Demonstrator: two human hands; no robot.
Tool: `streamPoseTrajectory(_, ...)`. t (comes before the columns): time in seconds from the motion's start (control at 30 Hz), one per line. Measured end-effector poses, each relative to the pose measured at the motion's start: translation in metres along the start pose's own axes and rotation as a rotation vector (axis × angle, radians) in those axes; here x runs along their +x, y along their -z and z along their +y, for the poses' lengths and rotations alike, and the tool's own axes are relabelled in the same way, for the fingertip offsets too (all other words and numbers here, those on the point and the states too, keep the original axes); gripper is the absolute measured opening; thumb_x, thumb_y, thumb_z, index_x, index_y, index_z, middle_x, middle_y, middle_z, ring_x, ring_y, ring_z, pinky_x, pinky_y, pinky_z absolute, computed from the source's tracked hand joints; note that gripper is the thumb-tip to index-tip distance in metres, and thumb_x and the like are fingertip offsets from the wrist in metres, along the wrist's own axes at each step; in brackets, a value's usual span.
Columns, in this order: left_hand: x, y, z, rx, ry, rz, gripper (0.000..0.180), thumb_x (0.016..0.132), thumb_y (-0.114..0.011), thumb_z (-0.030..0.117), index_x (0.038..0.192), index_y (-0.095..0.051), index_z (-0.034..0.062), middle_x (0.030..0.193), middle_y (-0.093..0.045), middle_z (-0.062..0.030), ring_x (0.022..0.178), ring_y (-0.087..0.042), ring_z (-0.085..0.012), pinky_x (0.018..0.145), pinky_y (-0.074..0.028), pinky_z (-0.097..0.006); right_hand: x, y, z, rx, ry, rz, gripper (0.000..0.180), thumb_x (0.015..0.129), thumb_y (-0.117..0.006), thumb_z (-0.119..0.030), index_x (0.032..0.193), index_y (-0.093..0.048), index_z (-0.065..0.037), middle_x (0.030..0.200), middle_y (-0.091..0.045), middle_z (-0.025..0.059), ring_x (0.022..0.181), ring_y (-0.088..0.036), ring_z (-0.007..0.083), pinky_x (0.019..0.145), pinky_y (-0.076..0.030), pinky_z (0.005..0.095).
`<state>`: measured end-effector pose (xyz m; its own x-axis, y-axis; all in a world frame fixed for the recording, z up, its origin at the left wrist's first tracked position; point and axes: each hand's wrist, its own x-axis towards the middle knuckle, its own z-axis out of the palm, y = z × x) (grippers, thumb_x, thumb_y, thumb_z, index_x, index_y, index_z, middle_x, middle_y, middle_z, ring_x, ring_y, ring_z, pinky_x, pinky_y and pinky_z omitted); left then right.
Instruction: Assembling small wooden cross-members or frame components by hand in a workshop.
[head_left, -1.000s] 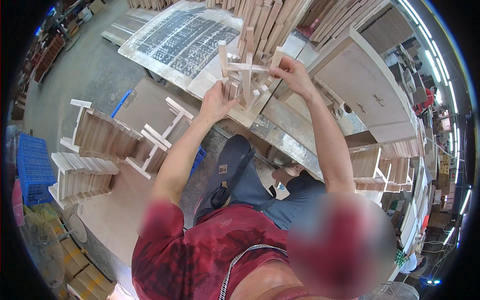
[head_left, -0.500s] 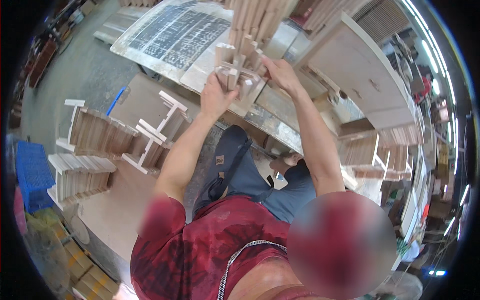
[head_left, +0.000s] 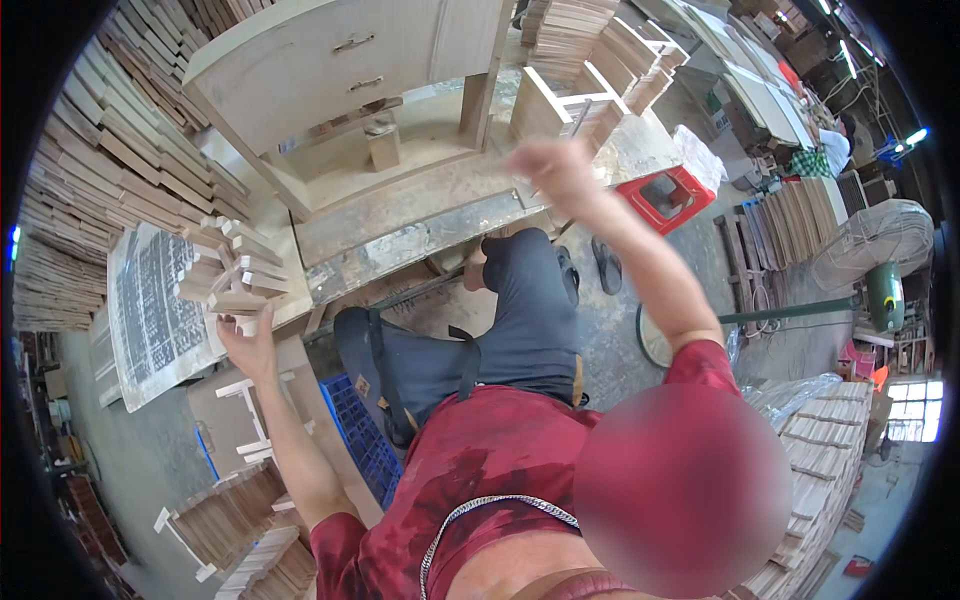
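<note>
A pile of short pale wooden pieces [head_left: 236, 268] lies crosswise on the left end of the workbench. My left hand [head_left: 248, 348] is at its near side, thumb and fingers apart, their tips against the nearest wooden piece. My right hand [head_left: 560, 178] is raised over the right part of the bench, its fingers smeared by motion. Just beyond it stands a stack of wooden pieces with pale, frame-like ends [head_left: 572, 100]. Whether the right hand holds anything cannot be made out.
A wooden panel machine [head_left: 350, 80] stands on the bench's far side. Tall stacks of wood strips [head_left: 130, 150] rise at the far left. A red plastic stool [head_left: 672, 197] and a green pedestal fan [head_left: 885, 290] are to the right. A blue crate [head_left: 362, 435] sits by my left leg.
My view and body have turned to the right. My right hand has left the wooden pieces and swung right toward the other stack. My left hand stays by the pile.
</note>
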<state>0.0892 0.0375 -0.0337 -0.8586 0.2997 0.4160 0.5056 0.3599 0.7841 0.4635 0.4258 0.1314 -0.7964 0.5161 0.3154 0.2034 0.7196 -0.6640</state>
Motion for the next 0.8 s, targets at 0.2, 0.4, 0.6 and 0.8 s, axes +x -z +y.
streamPoseTrajectory(0.2,-0.054,0.086,-0.017,0.404,0.110,0.213,0.079,0.078,-0.087,0.028,0.139,-0.049,-0.0053,0.135,-0.057,-0.0222,0.125,-0.056,-0.0354,0.106,-0.046,-0.043,0.015,0.148,0.169,-0.910,0.057,0.132,0.048,0.084,-0.073,-0.019,0.130,-0.064,-0.008,0.129,-0.063,0.0219,0.119,-0.059,0.0398,0.101,-0.046,0.0454)
streamPoseTrajectory(0.4,-0.111,0.177,0.006,0.821,0.490,-0.030,0.058,0.073,-0.083,0.043,0.113,-0.072,0.0023,0.113,-0.071,-0.0203,0.108,-0.067,-0.0368,0.095,-0.051,-0.045,0.042,0.164,0.167,-0.846,0.186,-0.133,0.025,0.083,-0.071,-0.014,0.104,-0.066,-0.002,0.100,-0.064,0.0175,0.104,-0.055,0.0410,0.089,-0.044,0.0506)
streamPoseTrajectory(0.6,-0.123,0.173,-0.010,0.813,0.389,0.008,0.052,0.074,-0.082,0.039,0.110,-0.073,0.0026,0.108,-0.072,-0.0207,0.105,-0.068,-0.0360,0.093,-0.052,-0.045,0.064,0.158,0.165,-0.883,0.310,-0.181,0.019,0.083,-0.069,-0.011,0.094,-0.057,0.000,0.094,-0.058,0.0185,0.097,-0.052,0.0423,0.085,-0.042,0.0505)
streamPoseTrajectory(0.8,-0.105,0.156,-0.077,0.965,0.411,-0.336,0.037,0.081,-0.076,0.038,0.091,-0.075,0.0028,0.096,-0.072,-0.0234,0.096,-0.069,-0.0415,0.088,-0.054,-0.048,-0.004,0.167,0.065,-0.652,0.010,-0.030,0.023,0.083,-0.076,-0.011,0.101,-0.066,-0.002,0.113,-0.064,0.0109,0.112,-0.056,0.0312,0.101,-0.042,0.0421)
